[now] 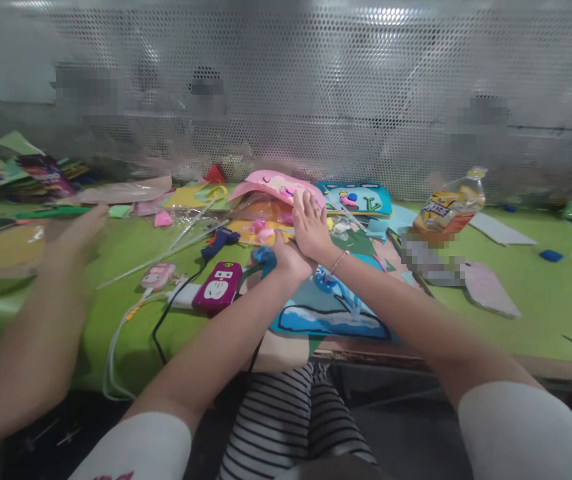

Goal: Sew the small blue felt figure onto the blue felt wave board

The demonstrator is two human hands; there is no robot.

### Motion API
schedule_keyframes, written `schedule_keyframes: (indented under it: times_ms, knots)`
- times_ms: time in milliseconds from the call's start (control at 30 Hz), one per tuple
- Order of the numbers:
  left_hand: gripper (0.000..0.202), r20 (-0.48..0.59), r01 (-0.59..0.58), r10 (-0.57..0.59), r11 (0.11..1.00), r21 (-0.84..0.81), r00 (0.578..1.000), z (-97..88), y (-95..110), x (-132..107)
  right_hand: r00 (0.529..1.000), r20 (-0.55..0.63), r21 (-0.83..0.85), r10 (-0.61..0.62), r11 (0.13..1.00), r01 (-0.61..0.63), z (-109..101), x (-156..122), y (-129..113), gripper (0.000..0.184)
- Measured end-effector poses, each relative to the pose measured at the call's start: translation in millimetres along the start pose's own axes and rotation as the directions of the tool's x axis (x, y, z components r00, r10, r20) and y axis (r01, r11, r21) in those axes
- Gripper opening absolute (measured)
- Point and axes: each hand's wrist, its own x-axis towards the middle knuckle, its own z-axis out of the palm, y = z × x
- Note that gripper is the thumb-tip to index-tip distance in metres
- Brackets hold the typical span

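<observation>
My right hand (310,225) reaches forward with its fingers stretched flat and together, the fingertips touching a pink foam hat shape (275,185). My left hand (289,259) lies just under and behind the right one, pressed against its palm; its fingers are hidden. A blue foam figure (265,255) sits right beside the left hand. Under both wrists lies a light blue foam picture with a white wave (326,319).
Another person's bare arm (41,313) stretches in from the left over the green table (541,293). A blue glue gun (220,240), a purple device (218,287) with cables, a plastic bottle (450,205), foam scraps and a perforated metal wall (316,87) surround the spot.
</observation>
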Motion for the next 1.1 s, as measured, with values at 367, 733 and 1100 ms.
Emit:
schedule_keyframes:
  times_ms: [367, 733, 1100]
  knots:
    - [0.068, 0.101, 0.034, -0.031, 0.999, -0.027, 0.994, -7.4, -5, 0, 0.999, 0.002, -0.059, 0.051, 0.997, -0.051, -13, 0, 7, 0.053]
    - [0.064, 0.095, -0.023, 0.023, 1.0, 0.002, 0.995, -4.5, -3, -2, 0.997, 0.078, -0.031, -0.003, 1.0, 0.005, -13, -13, -10, 0.053]
    - [0.082, 0.155, -0.029, 0.032, 0.999, -0.024, 0.987, -10.0, 0, 10, 0.982, 0.188, -0.095, 0.025, 0.995, -0.007, -15, 29, 11, 0.052]
